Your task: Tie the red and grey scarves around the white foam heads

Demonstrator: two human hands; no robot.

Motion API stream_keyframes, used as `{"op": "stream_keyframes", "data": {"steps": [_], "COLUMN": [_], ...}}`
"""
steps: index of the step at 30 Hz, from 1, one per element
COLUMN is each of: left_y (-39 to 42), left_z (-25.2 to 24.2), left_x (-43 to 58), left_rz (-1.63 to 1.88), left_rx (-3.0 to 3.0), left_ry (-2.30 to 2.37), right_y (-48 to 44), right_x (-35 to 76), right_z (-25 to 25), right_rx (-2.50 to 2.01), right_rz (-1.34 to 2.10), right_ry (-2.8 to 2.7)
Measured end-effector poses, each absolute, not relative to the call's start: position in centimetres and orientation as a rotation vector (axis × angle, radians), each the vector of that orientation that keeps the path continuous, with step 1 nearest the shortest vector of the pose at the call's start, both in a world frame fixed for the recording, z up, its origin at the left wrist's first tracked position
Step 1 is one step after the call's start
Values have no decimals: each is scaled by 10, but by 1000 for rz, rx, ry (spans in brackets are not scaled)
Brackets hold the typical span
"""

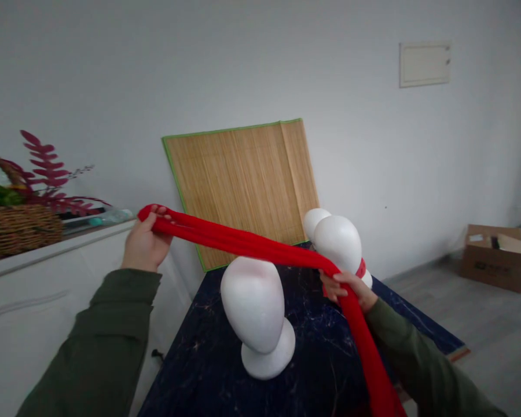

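A long red scarf (pixel 243 243) is stretched between my two hands in the head view. My left hand (pixel 146 240), raised at the left, is closed round one end of it. My right hand (pixel 349 289) grips the scarf farther along, and the rest hangs down toward the lower right. Below the taut stretch stands a white foam mannequin head (pixel 254 307) on its round base, with the cloth passing in front of or just above its top; I cannot tell whether they touch.
Behind my right hand are two more white foam heads (pixel 338 240), the nearer with something red at its neck. They stand on a dark blue marbled table (pixel 312 353). A bamboo mat (pixel 243 179) leans on the wall. A wicker basket (pixel 21 229) tops the white cabinet; a cardboard box (pixel 495 263) lies right.
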State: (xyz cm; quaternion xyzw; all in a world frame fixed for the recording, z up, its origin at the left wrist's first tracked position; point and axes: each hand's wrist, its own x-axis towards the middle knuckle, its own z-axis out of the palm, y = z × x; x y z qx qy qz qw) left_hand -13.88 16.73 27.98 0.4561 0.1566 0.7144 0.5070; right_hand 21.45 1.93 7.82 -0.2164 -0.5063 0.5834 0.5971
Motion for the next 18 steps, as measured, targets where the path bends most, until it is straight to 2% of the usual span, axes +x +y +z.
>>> {"op": "stream_keyframes", "data": {"steps": [3, 6, 10, 14, 18], "left_y": [205, 230, 232, 202, 156], "left_z": [248, 196, 125, 73, 24], "left_x": [-130, -128, -141, -166, -196], "left_rz": [1705, 1646, 1626, 1635, 1549], "left_rx": [949, 762, 603, 504, 455], "left_ry": [536, 717, 767, 722, 692], "right_y": [66, 110, 127, 100, 65], "right_x": [215, 195, 174, 175, 180], "right_z": [116, 112, 52, -13, -43], "right_rx": [-644, -877, -1288, -1596, -1754], "right_rz": [1226, 1144, 977, 712, 528], "right_ry": [-1130, -1169, -1279, -1452, -1640]}}
